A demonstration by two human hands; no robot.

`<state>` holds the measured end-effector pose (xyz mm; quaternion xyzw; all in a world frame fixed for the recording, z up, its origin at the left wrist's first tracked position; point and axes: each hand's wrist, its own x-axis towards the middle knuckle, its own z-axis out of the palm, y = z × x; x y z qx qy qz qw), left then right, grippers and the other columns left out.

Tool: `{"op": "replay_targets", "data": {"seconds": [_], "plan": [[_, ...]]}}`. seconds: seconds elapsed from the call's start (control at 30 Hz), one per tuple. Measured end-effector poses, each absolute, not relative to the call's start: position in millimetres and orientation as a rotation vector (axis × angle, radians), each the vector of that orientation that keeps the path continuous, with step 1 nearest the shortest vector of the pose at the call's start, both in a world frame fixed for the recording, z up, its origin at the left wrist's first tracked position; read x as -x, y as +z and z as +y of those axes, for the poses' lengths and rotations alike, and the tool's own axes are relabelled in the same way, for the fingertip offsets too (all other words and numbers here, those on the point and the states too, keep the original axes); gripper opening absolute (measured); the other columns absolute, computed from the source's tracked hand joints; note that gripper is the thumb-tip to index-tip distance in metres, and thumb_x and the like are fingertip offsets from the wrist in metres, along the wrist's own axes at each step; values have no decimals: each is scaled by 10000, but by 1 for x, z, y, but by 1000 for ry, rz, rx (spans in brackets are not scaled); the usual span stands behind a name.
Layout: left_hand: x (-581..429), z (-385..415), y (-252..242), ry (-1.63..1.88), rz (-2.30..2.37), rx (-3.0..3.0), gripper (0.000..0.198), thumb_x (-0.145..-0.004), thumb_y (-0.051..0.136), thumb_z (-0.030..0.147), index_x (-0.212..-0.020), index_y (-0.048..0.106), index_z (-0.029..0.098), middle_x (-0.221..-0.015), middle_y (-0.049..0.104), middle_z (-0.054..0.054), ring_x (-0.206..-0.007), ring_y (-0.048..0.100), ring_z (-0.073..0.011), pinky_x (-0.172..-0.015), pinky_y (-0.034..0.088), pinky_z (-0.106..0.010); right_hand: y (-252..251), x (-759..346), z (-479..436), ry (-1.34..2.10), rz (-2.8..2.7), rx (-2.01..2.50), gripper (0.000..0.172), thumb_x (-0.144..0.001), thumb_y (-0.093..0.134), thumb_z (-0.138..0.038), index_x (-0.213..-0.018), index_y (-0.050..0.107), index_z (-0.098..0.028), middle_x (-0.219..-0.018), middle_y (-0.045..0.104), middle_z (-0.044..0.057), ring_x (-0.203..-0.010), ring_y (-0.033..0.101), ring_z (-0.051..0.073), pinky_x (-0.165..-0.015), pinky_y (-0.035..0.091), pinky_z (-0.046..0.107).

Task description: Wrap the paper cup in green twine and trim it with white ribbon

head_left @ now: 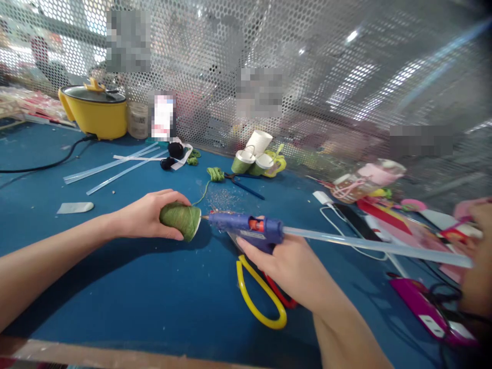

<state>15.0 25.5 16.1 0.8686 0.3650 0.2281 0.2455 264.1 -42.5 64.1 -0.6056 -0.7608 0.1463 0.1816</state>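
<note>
Left arm (57,264): bare; is slanting upward toward its hand, well to the left of the gun (230,224).
Left wrist (111,225): is resting low, left of the gun, bending only slightly.
Left hand (148,218): is grasping, just left of the gun's tip; fingers (172,196) are curving over the far side, thumb (175,234) is bracing the near side.
Right arm (346,338): bare; is slanting up from below right of the gun.
Right hand (294,261): is gripping the gun from below, thumb (248,248) pointing left; other fingers are mostly hiding behind.
</note>
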Motion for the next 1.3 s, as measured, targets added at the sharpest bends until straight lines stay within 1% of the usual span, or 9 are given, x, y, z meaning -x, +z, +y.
{"op": "replay_targets", "data": {"seconds": [0.23, 0.4, 0.53, 0.63, 0.83, 1.0, 1.07, 1.17, 1.3], "plan": [[-15, 25, 16, 612, 1036, -2360, 513, -650, 675, 437, -1074, 510, 200, -1030, 567, -36, -920, 543, -201, -778, 421, -290, 67, -265, -44, 428, -2209, 1715, 164, -766, 521, -313, -799, 637, -202, -693, 664, -8, -612, 604, 165, -593, 482, 263], [-15, 25, 16, 616, 1025, -2359, 510, -659, 671, 433, -1078, 503, 196, -1039, 566, -39, -927, 541, -199, -792, 419, -292, 64, -266, -43, 391, -2202, 1692, 165, -777, 515, -320, -814, 624, -202, -798, 675, 11, -727, 623, 185, -645, 485, 268], [-15, 25, 16, 618, 1012, -2364, 516, -659, 671, 436, -1079, 505, 187, -1036, 566, -43, -923, 541, -198, -788, 421, -288, 63, -266, -43, 390, -2177, 1708, 167, -777, 512, -330, -796, 618, -203, -785, 676, 14, -747, 631, 198, -622, 486, 264], [-16, 25, 16, 623, 1018, -2364, 519, -655, 674, 438, -1080, 508, 188, -1035, 568, -39, -924, 542, -197, -786, 421, -286, 64, -265, -44, 385, -2172, 1687, 153, -765, 525, -317, -801, 623, -205, -817, 681, 10, -770, 631, 197, -675, 485, 269], [-16, 25, 16, 616, 1043, -2362, 513, -649, 674, 443, -1070, 513, 198, -1031, 575, -33, -921, 547, -201, -782, 424, -289, 68, -264, -47, 449, -2207, 1709, 163, -762, 528, -311, -845, 633, -218, -731, 676, -20, -637, 616, 161, -618, 488, 252], [-16, 25, 17, 616, 1033, -2362, 517, -654, 669, 448, -1076, 509, 195, -1036, 574, -39, -924, 548, -202, -788, 425, -288, 67, -263, -45, 413, -2169, 1685, 140, -749, 536, -303, -805, 621, -207, -824, 682, 3, -755, 627, 177, -659, 487, 245], [-16, 26, 17, 615, 1033, -2365, 522, -652, 670, 452, -1078, 508, 198, -1041, 574, -40, -930, 548, -204, -791, 424, -288, 67, -262, -45, 404, -2172, 1689, 141, -749, 531, -295, -811, 621, -206, -799, 679, 0, -707, 624, 170, -642, 483, 244], [-16, 26, 16, 613, 1041, -2369, 523, -648, 673, 455, -1076, 508, 203, -1045, 574, -38, -934, 548, -206, -793, 424, -290, 68, -261, -46, 409, -2212, 1688, 135, -747, 530, -292, -803, 622, -211, -693, 659, -22, -588, 595, 148, -586, 470, 240], [-16, 26, 16, 614, 1048, -2362, 522, -650, 671, 453, -1077, 509, 201, -1049, 575, -38, -940, 546, -203, -802, 421, -288, 69, -261, -48, 402, -2222, 1687, 123, -744, 528, -299, -769, 609, -210, -657, 642, -24, -554, 571, 142, -550, 454, 237]]}}
